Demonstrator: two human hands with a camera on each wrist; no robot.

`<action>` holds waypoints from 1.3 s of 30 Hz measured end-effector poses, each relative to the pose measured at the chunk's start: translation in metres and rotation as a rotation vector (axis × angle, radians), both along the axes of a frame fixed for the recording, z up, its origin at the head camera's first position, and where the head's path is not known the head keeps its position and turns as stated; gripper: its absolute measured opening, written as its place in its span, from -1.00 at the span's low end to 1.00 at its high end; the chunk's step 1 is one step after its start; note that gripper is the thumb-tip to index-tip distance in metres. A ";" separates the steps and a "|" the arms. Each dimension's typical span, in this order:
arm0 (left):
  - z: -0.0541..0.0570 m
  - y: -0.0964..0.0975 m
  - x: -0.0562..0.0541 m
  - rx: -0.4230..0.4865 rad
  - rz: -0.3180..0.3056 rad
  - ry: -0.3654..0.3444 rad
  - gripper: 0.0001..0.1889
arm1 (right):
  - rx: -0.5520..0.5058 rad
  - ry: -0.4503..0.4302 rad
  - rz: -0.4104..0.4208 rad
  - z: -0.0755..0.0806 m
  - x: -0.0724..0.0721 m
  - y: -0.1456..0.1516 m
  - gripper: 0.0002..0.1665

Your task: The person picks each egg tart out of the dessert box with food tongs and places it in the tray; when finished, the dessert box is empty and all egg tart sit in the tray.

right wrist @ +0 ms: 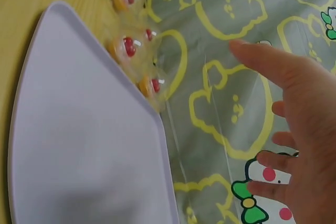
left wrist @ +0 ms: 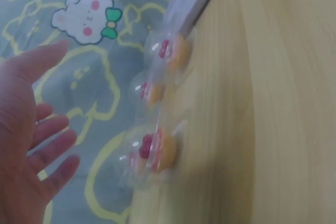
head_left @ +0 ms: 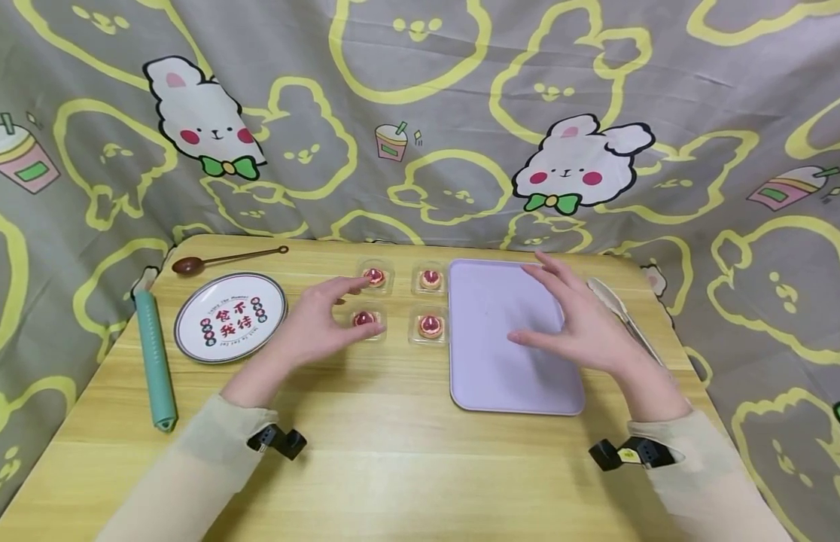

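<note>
Several small red-topped tarts (head_left: 430, 326) sit in clear plastic boxes on the wooden table, paired in two rows. My left hand (head_left: 325, 320) hovers beside the left-hand boxes, thumb and fingers spread, and partly overlaps the near-left tart (head_left: 363, 320) in the head view. In the left wrist view that palm holds nothing, with the boxed tarts (left wrist: 164, 150) off to its side. A pale purple tray (head_left: 488, 361) lies flat just right of the boxes. Over its right part hangs my right hand (head_left: 582, 324), fingers apart and nothing in them.
At the left are a white plate (head_left: 190, 320) with printed characters, a brown spoon (head_left: 190, 265) behind it and a rolled green mat (head_left: 156, 361). Tongs (head_left: 626, 316) lie right of the tray. A patterned curtain (head_left: 447, 75) stands behind the table.
</note>
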State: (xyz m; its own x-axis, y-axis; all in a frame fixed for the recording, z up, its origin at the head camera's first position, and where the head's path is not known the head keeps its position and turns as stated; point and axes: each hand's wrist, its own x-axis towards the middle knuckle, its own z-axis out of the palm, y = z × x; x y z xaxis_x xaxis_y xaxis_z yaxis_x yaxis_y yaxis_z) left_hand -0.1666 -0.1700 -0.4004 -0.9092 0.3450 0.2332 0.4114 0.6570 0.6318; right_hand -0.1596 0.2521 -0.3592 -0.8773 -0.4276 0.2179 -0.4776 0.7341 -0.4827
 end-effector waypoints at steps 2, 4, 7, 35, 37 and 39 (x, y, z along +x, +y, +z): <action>-0.004 0.005 0.001 0.066 -0.035 -0.033 -0.09 | -0.059 -0.029 0.038 -0.001 -0.001 -0.004 0.21; -0.008 0.011 0.003 0.125 -0.064 -0.064 -0.06 | -0.107 -0.047 0.081 -0.003 -0.003 -0.008 0.20; -0.014 0.021 0.006 0.179 -0.094 -0.106 0.00 | -0.165 -0.064 0.142 -0.009 -0.008 -0.014 0.19; -0.054 0.089 -0.001 0.093 -0.038 -0.279 0.21 | -0.224 -0.261 0.252 -0.062 -0.040 -0.063 0.03; -0.055 0.092 -0.002 0.092 -0.021 -0.289 0.22 | -0.229 -0.268 0.260 -0.065 -0.043 -0.066 0.03; -0.058 0.094 -0.004 0.102 -0.007 -0.298 0.22 | -0.227 -0.278 0.266 -0.069 -0.046 -0.069 0.03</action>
State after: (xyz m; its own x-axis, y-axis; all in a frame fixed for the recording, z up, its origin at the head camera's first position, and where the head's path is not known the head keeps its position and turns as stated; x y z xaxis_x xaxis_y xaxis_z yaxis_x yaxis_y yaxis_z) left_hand -0.1705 -0.0760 -0.4580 -0.9404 0.3398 -0.0097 0.2020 0.5816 0.7880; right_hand -0.2061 0.1832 -0.4279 -0.7815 -0.6152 0.1037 -0.4652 0.4638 -0.7540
